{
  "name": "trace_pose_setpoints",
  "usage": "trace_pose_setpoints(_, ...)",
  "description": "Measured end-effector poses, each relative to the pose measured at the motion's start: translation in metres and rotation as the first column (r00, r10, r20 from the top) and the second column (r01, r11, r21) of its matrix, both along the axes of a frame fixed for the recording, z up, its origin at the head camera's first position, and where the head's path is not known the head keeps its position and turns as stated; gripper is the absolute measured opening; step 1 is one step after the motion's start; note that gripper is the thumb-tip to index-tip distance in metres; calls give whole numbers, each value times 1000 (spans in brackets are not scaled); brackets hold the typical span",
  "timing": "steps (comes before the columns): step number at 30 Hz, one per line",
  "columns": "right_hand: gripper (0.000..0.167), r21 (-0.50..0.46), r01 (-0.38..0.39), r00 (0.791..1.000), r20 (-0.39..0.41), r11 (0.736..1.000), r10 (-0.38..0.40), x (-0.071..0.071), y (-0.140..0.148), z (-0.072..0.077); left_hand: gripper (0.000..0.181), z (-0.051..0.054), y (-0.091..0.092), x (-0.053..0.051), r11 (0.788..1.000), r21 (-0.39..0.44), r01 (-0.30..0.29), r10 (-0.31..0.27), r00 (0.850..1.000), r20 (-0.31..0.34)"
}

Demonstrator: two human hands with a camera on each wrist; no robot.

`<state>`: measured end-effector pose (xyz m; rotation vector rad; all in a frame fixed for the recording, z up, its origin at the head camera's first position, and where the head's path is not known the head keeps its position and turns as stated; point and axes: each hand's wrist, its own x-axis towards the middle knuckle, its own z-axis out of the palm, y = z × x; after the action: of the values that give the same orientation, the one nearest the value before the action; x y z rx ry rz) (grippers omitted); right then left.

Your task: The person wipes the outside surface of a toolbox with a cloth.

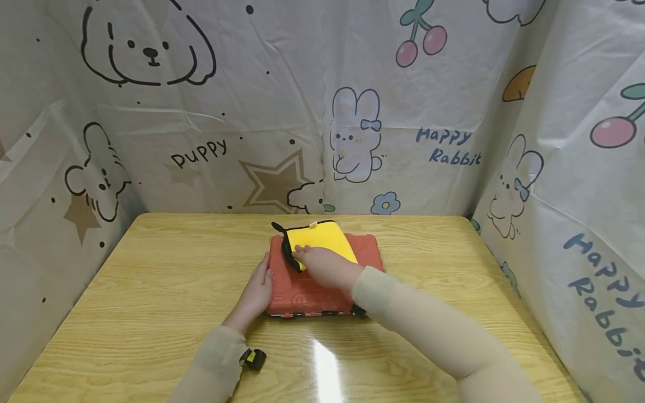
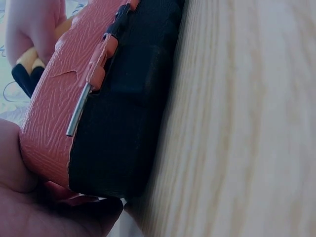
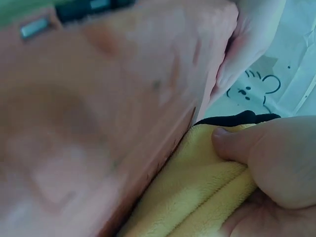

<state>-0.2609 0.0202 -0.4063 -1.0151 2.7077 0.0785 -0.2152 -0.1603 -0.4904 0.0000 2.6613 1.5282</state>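
A red plastic case [image 1: 302, 294] with a black lower half [image 2: 116, 148] lies on the wooden table. My left hand [image 1: 258, 291] holds its left side, the thumb along the red lid and the fingers round the corner in the left wrist view. On top of the lid is a yellow cloth [image 1: 322, 234] with black edging. My right hand [image 1: 325, 267] grips this cloth against the lid. In the right wrist view the cloth bunches under the thumb; the other fingertips are partly hidden.
Along the case's near edge run hinges with a metal pin [image 2: 78, 111]. The wooden table [image 1: 166, 268] extends on both sides. Printed white sheets [image 1: 282, 112] hang behind and beside it. A small black strap piece [image 1: 254, 359] sits at my left wrist.
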Motion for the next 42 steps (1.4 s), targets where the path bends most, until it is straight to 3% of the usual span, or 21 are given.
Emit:
trace_pose_setpoints(7,47,11,-32,999,-28,999,32,24,9,0,55,0,0,1,1000,-10,0,0,1000,-22)
trace_pose_setpoints(13,51,41,-126,987,-92,991,129,44,18,-2,55,0,0,0,1000,-21,-8,8,1000,0)
trace_pose_setpoints(19,55,84,-187,972,-126,979,197,61,23,-2,55,0,0,1,999,-28,-22,21,1000,-20)
trace_pose_setpoints(24,53,110,-234,954,-168,966,250,73,28,-3,54,0,0,1,999,-30,-22,22,1000,-17)
trace_pose_setpoints(34,55,89,-277,944,-160,957,288,97,38,1,54,-2,1,-1,1000,8,-15,15,999,-35)
trace_pose_setpoints(42,55,84,-318,925,-191,944,329,108,43,1,56,-2,0,-1,1000,25,-15,15,1000,7)
